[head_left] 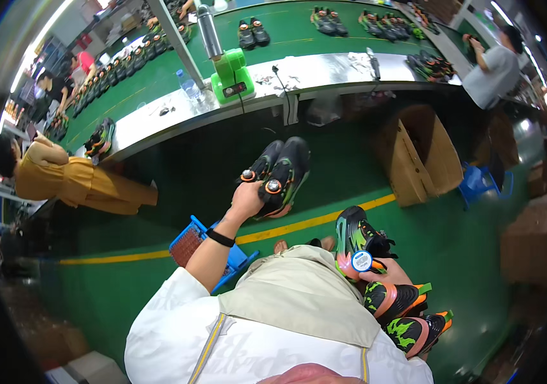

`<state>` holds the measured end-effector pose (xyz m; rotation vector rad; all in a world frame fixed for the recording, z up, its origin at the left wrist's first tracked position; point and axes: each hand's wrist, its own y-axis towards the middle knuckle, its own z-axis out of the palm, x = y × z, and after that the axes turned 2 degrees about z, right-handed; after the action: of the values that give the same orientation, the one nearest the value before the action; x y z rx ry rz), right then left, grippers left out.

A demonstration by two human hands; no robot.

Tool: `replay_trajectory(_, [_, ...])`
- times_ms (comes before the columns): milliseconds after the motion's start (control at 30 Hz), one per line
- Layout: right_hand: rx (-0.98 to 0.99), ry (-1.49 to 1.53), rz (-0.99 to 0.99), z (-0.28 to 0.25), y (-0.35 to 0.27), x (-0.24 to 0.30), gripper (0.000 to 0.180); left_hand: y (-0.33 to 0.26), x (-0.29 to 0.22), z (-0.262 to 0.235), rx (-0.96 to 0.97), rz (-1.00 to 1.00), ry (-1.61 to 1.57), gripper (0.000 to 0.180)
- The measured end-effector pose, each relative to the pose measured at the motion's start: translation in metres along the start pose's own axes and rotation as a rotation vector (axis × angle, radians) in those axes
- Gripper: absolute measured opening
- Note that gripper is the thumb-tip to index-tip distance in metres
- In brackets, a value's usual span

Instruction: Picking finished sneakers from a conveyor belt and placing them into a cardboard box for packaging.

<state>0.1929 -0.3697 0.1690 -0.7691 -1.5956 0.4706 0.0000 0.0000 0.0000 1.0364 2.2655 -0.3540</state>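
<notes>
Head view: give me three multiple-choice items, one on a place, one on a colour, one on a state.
1. Where is the pair of black shoes held by the left hand?
A. In the air above the green floor
B. On the steel bench
C. Inside the cardboard box

2. What colour is the line painted across the floor?
A. White
B. Yellow
C. Red

3. What is the right hand doing?
A. Hanging empty
B. Resting flat on the bench
C. Gripping black, green and orange shoes

Answers: 1 A, the pair hangs from the raised hand, clear of bench and box. 2 B, the stripe is yellow. 3 C, fingers close on the shoes.
</notes>
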Motion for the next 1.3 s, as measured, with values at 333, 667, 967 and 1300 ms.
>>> replay_trajectory(333, [0.113,-0.144,-0.121,-0.272,0.1,0.074,0.041,0.123,-0.102,0.07,-0.026,-0.286,-0.037,0.019])
replay_trajectory(667, [0.084,-0.151,-0.107,-0.415,0.177,0.147,0.043,0.268,-0.146,0.082,0.065,-0.379,-0.083,0.024])
replay_trajectory(967, [-0.021,-0.222,-0.087,-0.473,0.264,0.225,0.043,0.423,-0.091,0.081,0.065,-0.301,-0.102,0.026])
replay_trajectory(1300, [0.162,-0.258,-0.141,-0.554,0.349,0.275,0.043,0.469,-0.082,0.09,0.229,-0.52,-0.01,0.029])
